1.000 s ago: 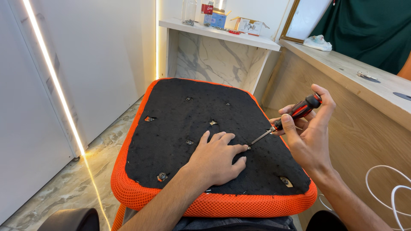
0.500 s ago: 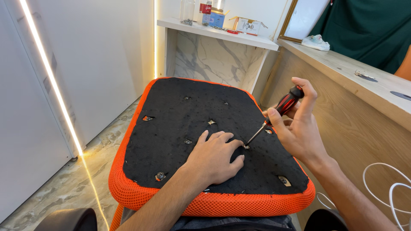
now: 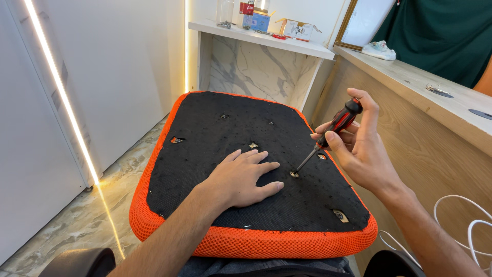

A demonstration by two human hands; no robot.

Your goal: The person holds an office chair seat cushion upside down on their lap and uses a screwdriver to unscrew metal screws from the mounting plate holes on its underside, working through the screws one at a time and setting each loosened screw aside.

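— What's in the right hand point(image 3: 361, 149)?

— A screwdriver point(image 3: 328, 138), red-and-black handle, pinched between thumb and fingers with the palm capping the top. The shaft slants down and to the left from the grip, and its tip sits in a hole point(image 3: 294, 174) in the black underside of a seat point(image 3: 246, 149).

— And the seat itself?

— Upturned, resting across the person's lap, orange mesh rim point(image 3: 256, 243) facing the camera. It lies below and left of the gripping hand, the black fabric dotted with several small holes.

— The left hand point(image 3: 241, 177)?

— Flat on the black fabric, fingers spread and pointing toward the screwdriver tip. It holds nothing, just presses down. The fingertips lie just beside the hole where the tip stands, left of it.

— Any other holes near the grip?

— One point(image 3: 322, 156) sits almost directly under the right hand, by the seat's right edge. Another point(image 3: 339, 215), larger, lies below the wrist, near the front corner. A third point(image 3: 177, 140) is well off to the left.

— What's around them?

— A wooden counter point(image 3: 410, 77) rises just behind the right hand. A white cable point(image 3: 461, 225) loops beneath the forearm. Farther off, a marble-patterned shelf point(image 3: 261, 38) carries boxes, and a light strip point(image 3: 61, 92) glows on the white wall to the far left.
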